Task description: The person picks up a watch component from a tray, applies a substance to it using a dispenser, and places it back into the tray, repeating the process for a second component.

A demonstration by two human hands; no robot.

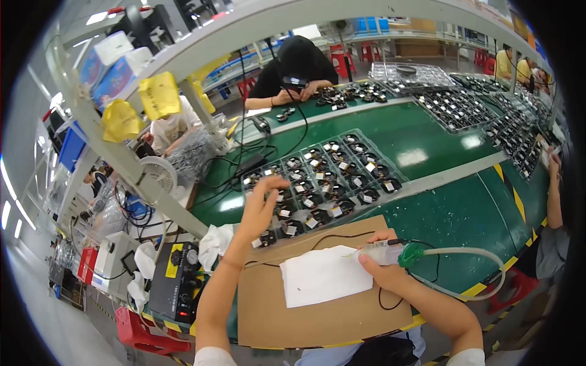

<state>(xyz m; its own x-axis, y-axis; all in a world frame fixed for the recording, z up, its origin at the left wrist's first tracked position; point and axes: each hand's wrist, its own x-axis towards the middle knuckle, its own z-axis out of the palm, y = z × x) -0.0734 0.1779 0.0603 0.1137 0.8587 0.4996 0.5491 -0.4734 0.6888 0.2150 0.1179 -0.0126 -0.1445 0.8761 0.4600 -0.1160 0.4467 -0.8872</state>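
My left hand (259, 204) reaches out over a clear tray (390, 168) of small black parts, fingers spread above the tray's near-left cells; I cannot tell whether it touches a part. My right hand (384, 259) grips a white pen-shaped dispensing tool (381, 250) with a green collar and a pale hose (470, 253) trailing right. The tool's tip rests over a white sheet (320, 277) lying on a brown cardboard mat (329, 314).
A black control box (174, 280) with knobs sits at the left of the mat, next to white rags (213, 241). More trays of parts (455, 107) line the green conveyor belt (452, 213). A person (299, 67) works opposite; another person's arm (554, 195) is at the right.
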